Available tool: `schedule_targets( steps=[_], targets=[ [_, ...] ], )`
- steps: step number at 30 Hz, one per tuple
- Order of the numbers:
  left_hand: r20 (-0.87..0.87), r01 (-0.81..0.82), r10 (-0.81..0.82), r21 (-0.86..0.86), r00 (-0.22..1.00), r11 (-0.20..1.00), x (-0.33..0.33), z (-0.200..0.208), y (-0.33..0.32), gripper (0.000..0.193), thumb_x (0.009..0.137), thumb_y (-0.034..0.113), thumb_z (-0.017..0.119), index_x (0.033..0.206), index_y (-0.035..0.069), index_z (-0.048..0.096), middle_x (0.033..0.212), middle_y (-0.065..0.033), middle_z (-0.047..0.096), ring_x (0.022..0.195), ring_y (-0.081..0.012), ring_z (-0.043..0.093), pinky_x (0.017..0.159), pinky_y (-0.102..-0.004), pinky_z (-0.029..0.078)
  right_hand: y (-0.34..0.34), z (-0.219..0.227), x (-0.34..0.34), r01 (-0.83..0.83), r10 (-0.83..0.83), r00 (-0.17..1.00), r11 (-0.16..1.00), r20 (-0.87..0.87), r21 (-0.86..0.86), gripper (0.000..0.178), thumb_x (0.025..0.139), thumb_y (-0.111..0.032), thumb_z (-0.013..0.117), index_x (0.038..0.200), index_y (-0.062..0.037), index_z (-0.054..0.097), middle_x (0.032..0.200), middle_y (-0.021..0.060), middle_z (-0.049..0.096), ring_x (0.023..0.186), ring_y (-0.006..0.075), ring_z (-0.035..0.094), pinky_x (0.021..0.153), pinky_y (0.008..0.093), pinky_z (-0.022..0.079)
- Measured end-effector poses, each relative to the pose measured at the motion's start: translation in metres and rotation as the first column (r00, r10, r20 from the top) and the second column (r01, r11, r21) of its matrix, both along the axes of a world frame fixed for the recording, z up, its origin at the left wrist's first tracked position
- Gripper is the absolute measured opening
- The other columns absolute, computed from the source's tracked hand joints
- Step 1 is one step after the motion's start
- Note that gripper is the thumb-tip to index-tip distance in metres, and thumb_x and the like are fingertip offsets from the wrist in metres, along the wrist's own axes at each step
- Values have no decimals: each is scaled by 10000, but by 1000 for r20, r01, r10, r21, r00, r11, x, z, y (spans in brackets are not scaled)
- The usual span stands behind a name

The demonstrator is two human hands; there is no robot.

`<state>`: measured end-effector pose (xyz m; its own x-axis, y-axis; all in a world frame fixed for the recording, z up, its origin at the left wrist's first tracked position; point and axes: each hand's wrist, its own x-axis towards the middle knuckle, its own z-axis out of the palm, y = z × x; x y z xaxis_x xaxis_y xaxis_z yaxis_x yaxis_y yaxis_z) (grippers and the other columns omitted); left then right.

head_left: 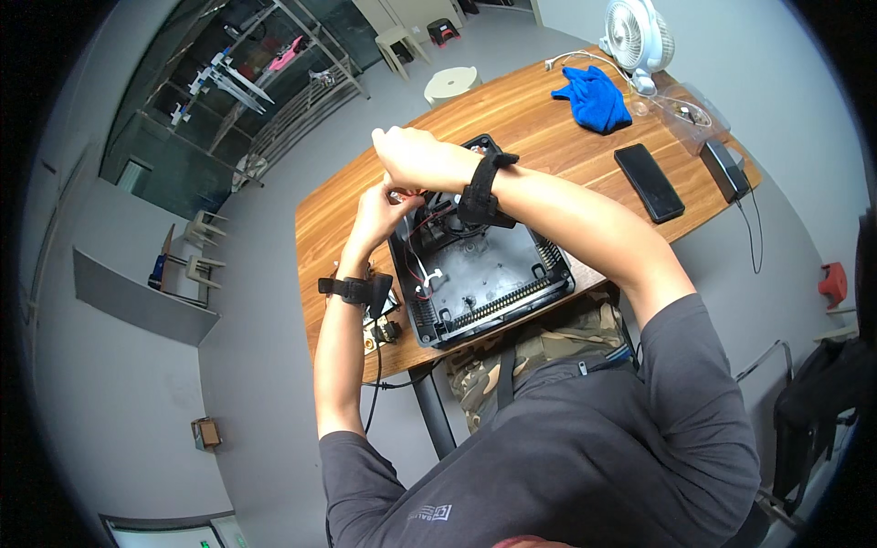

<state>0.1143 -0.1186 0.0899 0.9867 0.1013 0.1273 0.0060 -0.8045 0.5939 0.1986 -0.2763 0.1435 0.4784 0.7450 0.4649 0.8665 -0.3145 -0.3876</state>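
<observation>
Where the wooden counter (539, 119) runs slantwise across grey floor (274, 365): an opened black casing (493, 283), tray-like, near the close edge, wires and a ribbed strip inside. Right hand (406, 155) above the casing's far left corner, curled into a loose fist, fingers pressed together; whatever sits inside the fist, impossible to tell. Left hand (379, 215) just below it, fingers bunched upward, seemingly pinching a small reddish part (405, 194) at the casing's rim; grip mostly hidden by the right wrist. Black straps (480, 192) on both wrists. Beside the left wrist, at the counter's near left edge, small brass-coloured bits (384, 331) and a black cable (376, 384) hanging off the edge.

Farther along the counter: a blue cloth (594, 99), crumpled; a white fan (637, 36) at the far edge; a clear plastic box (685, 114) beside it; a dark phone (649, 183) lying flat; a black block (723, 169) near the right corner, cord trailing down. Beyond the counter, a pale round stool (452, 84) and two more stools (402, 46) by the wall. To the left, a glass partition (210, 100) with a metal rack behind it, plus a grey ledge (137, 297). At far right, a dark chair (813, 402) draped with black cloth.
</observation>
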Motion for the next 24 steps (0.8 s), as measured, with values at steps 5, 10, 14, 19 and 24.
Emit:
schedule_targets(
  steps=[5,10,14,19,24],
  targets=[
    [-59,95,-95,2,994,995,2,-17,14,291,848,151,758,1091,-8,735,915,-138,757,850,-211,721,826,-365,562,3,10,-9,10,-12,999,997,-37,-72,437,756,-159,814,1053,51,573,985,256,684,956,412,702,803,447,583],
    [-73,23,-23,-7,997,1000,4,-15,11,282,849,171,754,1044,-32,734,907,-158,752,827,-227,718,798,-363,553,4,-4,-1,-85,88,995,994,-41,71,339,860,-175,721,1054,44,550,929,264,691,858,440,698,749,482,581],
    [-78,16,-14,25,997,1000,4,-11,11,283,853,186,754,1019,-42,728,907,-154,749,813,-226,713,787,-360,549,6,-5,0,-66,75,995,989,-64,132,357,840,-178,765,1010,67,570,939,281,674,916,440,693,788,465,575],
    [-59,44,-40,63,997,997,0,-12,12,255,836,146,762,1030,-17,736,913,-149,749,816,-222,712,795,-353,553,7,1,2,-77,83,996,985,-31,156,317,855,-162,716,1018,57,555,881,265,686,866,446,693,756,474,574],
    [-108,107,-98,87,989,990,0,-19,7,208,816,81,760,1007,-1,749,896,-145,742,838,-227,720,806,-356,563,7,3,5,-52,58,998,985,-35,166,309,854,-170,705,1020,47,561,883,252,694,859,438,695,758,480,572]
  ],
)
